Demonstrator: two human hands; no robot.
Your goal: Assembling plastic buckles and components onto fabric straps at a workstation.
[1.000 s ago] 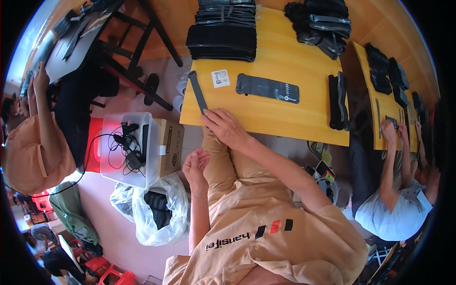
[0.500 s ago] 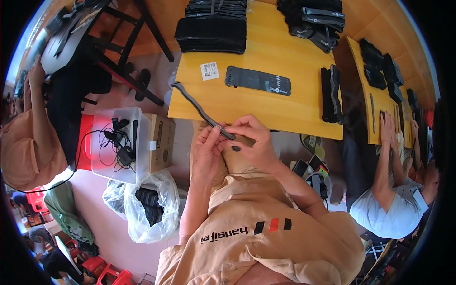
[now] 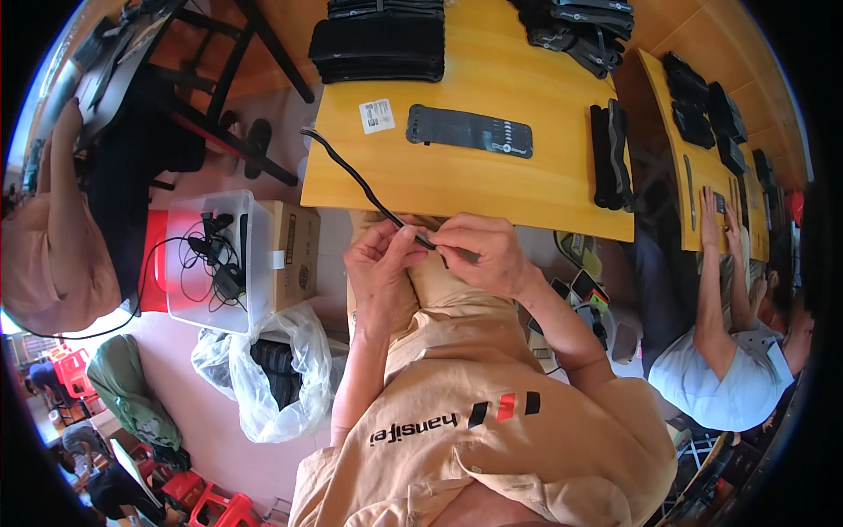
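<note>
Black strap (image 3: 356,179), pinched in the closed fingertips of left hand (image 3: 381,265) and right hand (image 3: 487,255) before the yellow table (image 3: 509,189); grey panel (image 3: 470,132) and white label (image 3: 377,116) on the table; clear bin (image 3: 186,299) left of it; second table (image 3: 702,167) right of it.

Stacked black bands (image 3: 378,48) on yellow worktables (image 3: 518,189) suggest a workshop.

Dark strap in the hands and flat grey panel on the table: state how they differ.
The strap is held by the left hand and right hand; the panel lies on the table. The strap looks narrow and bends; the panel looks broad and flat. Both are dark and elongated.
</note>
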